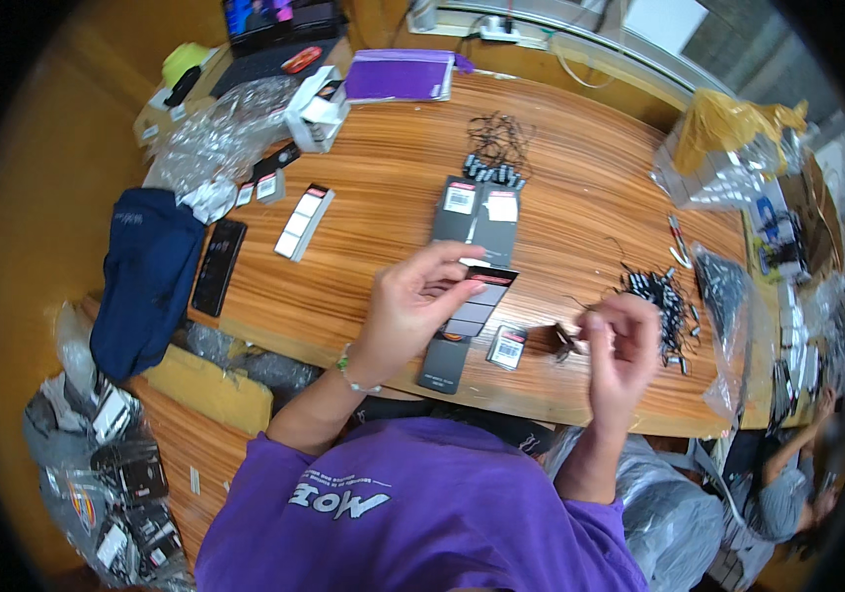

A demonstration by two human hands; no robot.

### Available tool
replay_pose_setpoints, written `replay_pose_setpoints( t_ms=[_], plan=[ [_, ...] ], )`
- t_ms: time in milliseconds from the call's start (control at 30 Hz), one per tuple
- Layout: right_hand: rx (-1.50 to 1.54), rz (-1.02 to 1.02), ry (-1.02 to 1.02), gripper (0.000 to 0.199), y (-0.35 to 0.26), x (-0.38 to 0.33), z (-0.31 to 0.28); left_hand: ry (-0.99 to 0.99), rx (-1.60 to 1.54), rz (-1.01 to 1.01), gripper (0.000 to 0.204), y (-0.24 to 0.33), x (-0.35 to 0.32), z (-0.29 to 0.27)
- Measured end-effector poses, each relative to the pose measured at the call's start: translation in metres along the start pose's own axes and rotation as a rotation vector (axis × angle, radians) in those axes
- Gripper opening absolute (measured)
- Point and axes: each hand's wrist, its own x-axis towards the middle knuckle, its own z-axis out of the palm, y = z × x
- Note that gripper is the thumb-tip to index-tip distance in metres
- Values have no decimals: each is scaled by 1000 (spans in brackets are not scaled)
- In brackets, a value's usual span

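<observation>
Pinched between the thumb and fingers of my left hand (417, 301) is a grey label sheet (474, 308) with a dark top edge and a red strip. Under it lies a narrow dark grey card (443, 367). My right hand (622, 340) is raised over the table with thumb and fingertips together; what it pinches is too small to make out. A small brown item (564, 342) shows beside those fingertips, blurred. Between the hands rests a small stack of white labels (507, 347). Farther off are two stacks of dark grey cards (475, 225) with white stickers.
A heap of black cords (661, 301) lies at the right, near pliers (678, 242) and a clear bag (723, 296). More cords (497, 148) sit behind the cards. At left are a label strip (302, 225), a phone (218, 266) and a navy cloth (151, 271).
</observation>
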Motion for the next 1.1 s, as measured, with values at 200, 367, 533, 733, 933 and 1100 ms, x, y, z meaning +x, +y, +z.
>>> replay_pose_setpoints(
  t_ms=[200, 367, 533, 733, 933, 1100],
  plan=[
    [-155, -109, -25, 13, 3, 2, 12, -103, -30, -5, 11, -8, 13, 46],
    [-215, -140, -16, 15, 5, 5, 8, -142, -29, -36, 11, -3, 14, 56],
    [-218, -144, -3, 16, 4, 6, 8, -148, 181, 137, 13, 1, 12, 55],
    [-253, -205, 46, 17, 5, 4, 12, -111, 296, 306, 14, 2, 12, 56],
    [-213, -197, 59, 17, 8, 1, 15, -41, 256, 393, 16, 1, 11, 57],
    [-213, -199, 64, 17, 6, 0, 19, -52, 297, 473, 16, -1, 12, 54]
  ],
)
